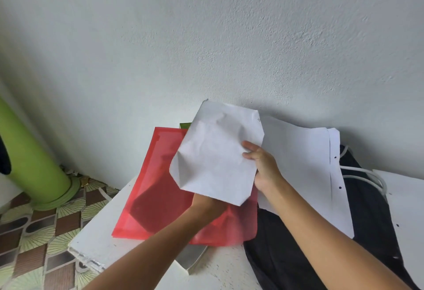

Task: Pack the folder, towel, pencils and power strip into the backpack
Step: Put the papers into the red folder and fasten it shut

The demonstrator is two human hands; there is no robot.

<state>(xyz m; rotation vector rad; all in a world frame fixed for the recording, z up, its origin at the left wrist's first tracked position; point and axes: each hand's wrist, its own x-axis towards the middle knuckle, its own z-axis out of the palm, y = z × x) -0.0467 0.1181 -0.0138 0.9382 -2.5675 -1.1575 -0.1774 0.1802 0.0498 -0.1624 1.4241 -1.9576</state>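
Right hand [259, 161] pinches crumpled white paper sheet [215, 152] over translucent red plastic folder [160, 197]; left hand's grip hidden, cannot tell. Folder step, likely; next slide 1 sheet inside.

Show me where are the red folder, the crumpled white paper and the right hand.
red folder [160, 188]: head view, on its left half, clear of the paper.
crumpled white paper [213, 152]: head view, on the middle of the sheet.
right hand [263, 165]: head view, on the back of the hand at the paper's right edge.

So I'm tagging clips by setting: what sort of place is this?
Probably a room in a home: a patterned tiled floor, a plain textured wall, and a white table with a red folder.
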